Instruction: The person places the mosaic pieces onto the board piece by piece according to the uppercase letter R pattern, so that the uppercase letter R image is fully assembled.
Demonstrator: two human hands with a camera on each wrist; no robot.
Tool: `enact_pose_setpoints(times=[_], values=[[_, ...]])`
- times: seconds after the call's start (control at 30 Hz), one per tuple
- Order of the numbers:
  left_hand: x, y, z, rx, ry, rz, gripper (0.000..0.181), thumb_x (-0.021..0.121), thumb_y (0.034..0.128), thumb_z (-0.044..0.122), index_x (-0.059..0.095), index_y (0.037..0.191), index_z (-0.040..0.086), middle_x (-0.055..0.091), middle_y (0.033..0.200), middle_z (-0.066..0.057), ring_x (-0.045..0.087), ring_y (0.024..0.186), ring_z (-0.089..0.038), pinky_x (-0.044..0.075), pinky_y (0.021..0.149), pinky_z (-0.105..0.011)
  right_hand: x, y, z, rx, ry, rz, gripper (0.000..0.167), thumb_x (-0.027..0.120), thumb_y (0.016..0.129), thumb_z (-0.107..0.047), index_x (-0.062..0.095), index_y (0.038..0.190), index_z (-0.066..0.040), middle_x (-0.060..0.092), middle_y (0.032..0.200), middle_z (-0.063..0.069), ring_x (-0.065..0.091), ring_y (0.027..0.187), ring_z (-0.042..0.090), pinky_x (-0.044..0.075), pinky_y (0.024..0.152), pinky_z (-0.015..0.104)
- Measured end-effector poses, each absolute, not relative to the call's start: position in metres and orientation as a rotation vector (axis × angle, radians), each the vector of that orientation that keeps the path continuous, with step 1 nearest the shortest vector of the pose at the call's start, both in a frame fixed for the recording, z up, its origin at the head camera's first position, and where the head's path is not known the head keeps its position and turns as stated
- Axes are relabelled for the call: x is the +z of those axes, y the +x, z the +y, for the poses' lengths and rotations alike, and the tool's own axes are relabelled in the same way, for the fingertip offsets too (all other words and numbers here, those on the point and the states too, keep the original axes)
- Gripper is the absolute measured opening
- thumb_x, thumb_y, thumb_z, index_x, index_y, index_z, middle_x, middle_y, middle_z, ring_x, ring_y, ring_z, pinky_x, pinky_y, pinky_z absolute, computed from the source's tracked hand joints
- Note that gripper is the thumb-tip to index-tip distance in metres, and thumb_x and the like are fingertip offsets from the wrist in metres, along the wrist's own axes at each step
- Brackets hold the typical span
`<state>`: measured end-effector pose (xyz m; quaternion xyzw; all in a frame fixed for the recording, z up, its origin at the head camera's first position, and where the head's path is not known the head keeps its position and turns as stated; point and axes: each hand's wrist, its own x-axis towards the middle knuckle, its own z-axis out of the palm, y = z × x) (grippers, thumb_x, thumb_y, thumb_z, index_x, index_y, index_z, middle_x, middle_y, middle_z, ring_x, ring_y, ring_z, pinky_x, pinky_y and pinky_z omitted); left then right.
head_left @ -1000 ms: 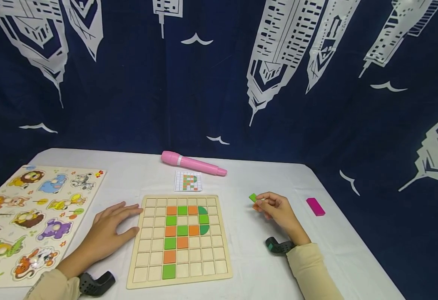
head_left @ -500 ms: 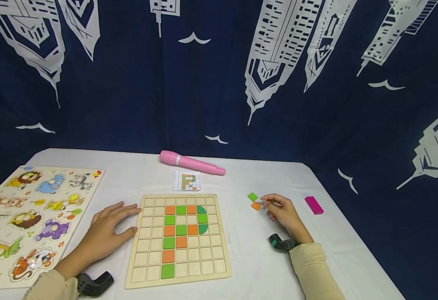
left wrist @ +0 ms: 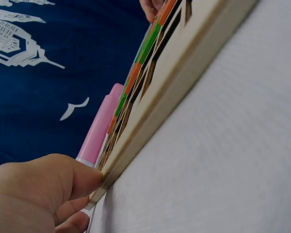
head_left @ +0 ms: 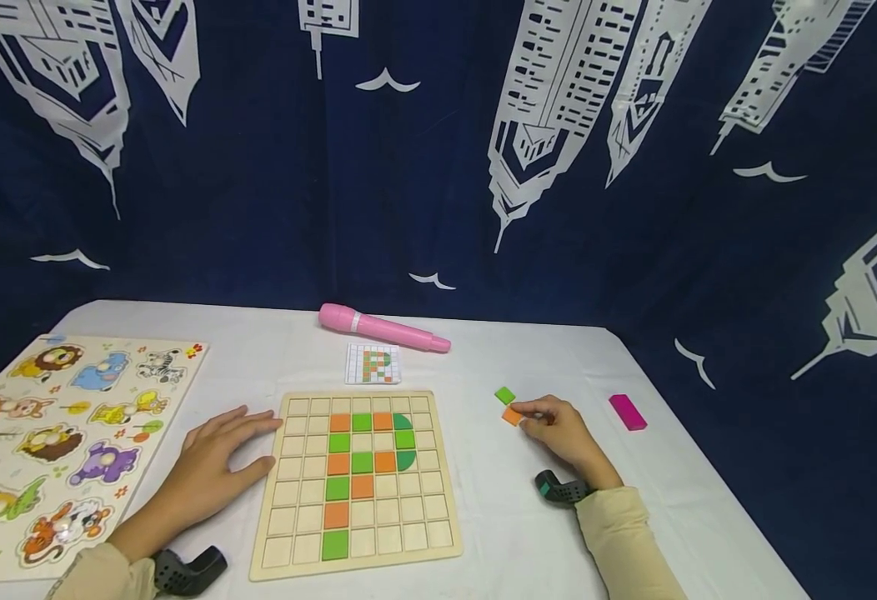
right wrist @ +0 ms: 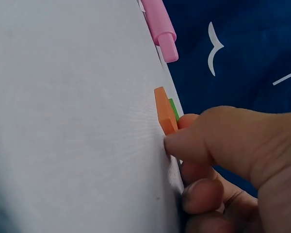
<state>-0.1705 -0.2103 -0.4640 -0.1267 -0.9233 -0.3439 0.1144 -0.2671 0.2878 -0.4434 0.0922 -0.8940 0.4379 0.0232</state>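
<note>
My left hand (head_left: 217, 462) rests at the left edge of a wooden grid board (head_left: 281, 521), its fingertips and thumb touching the rim. Orange and green tiles fill some of the board's squares, with two dark green curved tiles at the right of the pattern. Over to the right, my right hand (head_left: 566, 429) pinches a square orange tile (head_left: 512, 416) between thumb and index finger. That orange tile (right wrist: 165, 110) is still at the tablecloth in the right wrist view. Just behind it lies a light green tile (head_left: 505, 395).
A small pattern card (head_left: 373, 364) lies behind the board, with a pink marker-shaped stick (head_left: 384, 327) beyond it. On the left is an animal puzzle board (head_left: 71, 450). A magenta block (head_left: 628, 412) sits at the right. A dark blue curtain (head_left: 273, 192) hangs behind the table.
My right hand let go of the green tile beside the orange one, drew back slightly, then came forward and took hold of the orange tile. My left hand stayed at the board.
</note>
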Motion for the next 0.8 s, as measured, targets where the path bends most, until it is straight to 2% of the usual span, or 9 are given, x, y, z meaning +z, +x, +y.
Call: enact_pose_setpoints(times=[0.2,0.5,0.8], values=[[-0.4646,-0.1706,-0.2106,-1.009,-0.372,-2.71,0.048,0.081,0.0937,0.021,0.071,0.139,0.009,0.063,0.151,-0.02,0.038,0.15,-0.051,0.022,0.116,-0.073,-0.4428,-0.2662,0.2865,1.345,0.303,-2.79,0.021,0.083,0.088,0.002,0.081,0.109,0.005,0.068,0.1,0.011,0.05,0.069,0.011,0.041,0.06,0.021],[-0.4649,-0.1696,-0.2114,-1.002,-0.374,-2.708,0.048,0.081,0.0937,0.021,0.072,0.139,0.009,0.064,0.15,-0.02,0.038,0.15,-0.051,0.022,0.116,-0.073,-0.4406,-0.2644,0.284,1.319,0.399,-2.796,0.029,0.084,0.086,0.001,0.079,0.114,0.004,0.066,0.101,0.011,0.047,0.069,0.01,0.039,0.06,0.022],[-0.4656,-0.1705,-0.211,-1.008,-0.379,-2.7,0.047,0.081,0.0935,0.021,0.072,0.138,0.009,0.064,0.15,-0.02,0.039,0.149,-0.051,0.022,0.115,-0.072,-0.4364,-0.2596,0.2789,1.266,0.397,-2.822,0.023,0.089,0.084,-0.002,0.078,0.104,0.002,0.066,0.098,0.008,0.047,0.07,0.012,0.039,0.063,0.023]])
